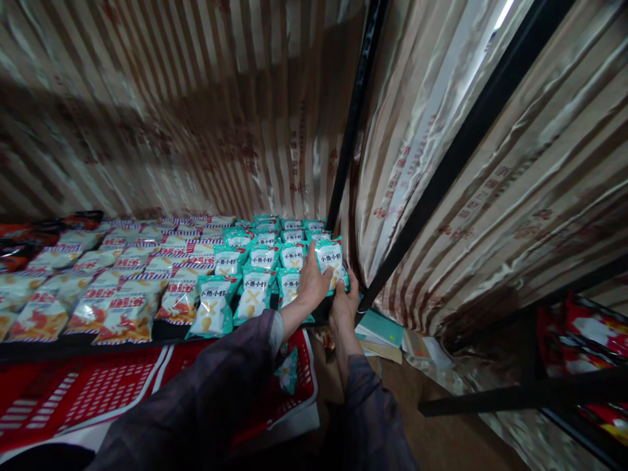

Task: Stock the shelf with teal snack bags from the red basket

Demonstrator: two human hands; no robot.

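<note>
A teal-and-white snack bag (330, 258) is held at the right end of a dark shelf, between my two hands. My left hand (312, 285) is closed on the bag's left side, with the thumb along its front. On the lower right edge, my right hand (345, 302) grips the same bag from below; part of its fingers is hidden. Several matching teal bags stand in rows just left of my hands, the nearest one (289, 285) partly covered by my left wrist. Another teal bag (212, 305) leans at the shelf's front edge.
White-and-orange snack bags (130, 307) fill the shelf further left. Red baskets (307, 373) sit below it, one holding a teal bag (287, 371). Black posts (354, 124) and a striped curtain (220, 118) bound the corner. Papers (380, 327) lie below right; red packages (589, 333) sit far right.
</note>
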